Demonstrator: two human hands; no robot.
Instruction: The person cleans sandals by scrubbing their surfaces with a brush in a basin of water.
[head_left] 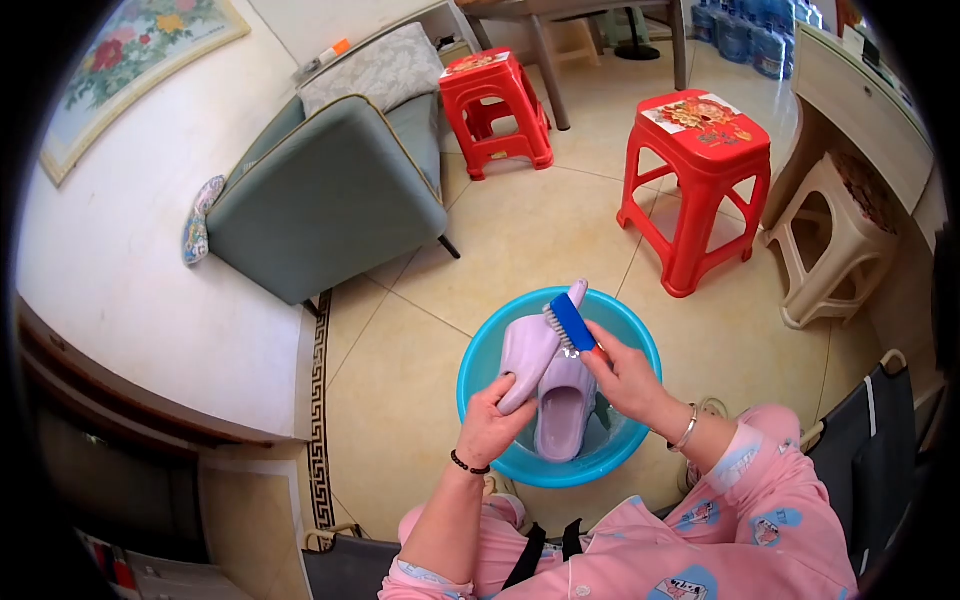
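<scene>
My left hand (pixel 492 425) grips one end of a light purple slipper (pixel 530 345), which is held tilted above a blue basin (pixel 477 447). In my right hand (pixel 628 378) is a brush (pixel 572 322) with a blue head, a red part at the handle and pale bristles. The bristles face the slipper's side and are at or very near it. A second purple slipper (pixel 563 425) lies in the basin, in some water, with its opening up.
Two red stools (pixel 697 140) (pixel 497 105) stand beyond the basin. A grey-green armchair (pixel 330 195) is at the left, a beige stool (pixel 838 235) by a desk (pixel 860 95) at the right. Water bottles (pixel 768 50) stand at the back.
</scene>
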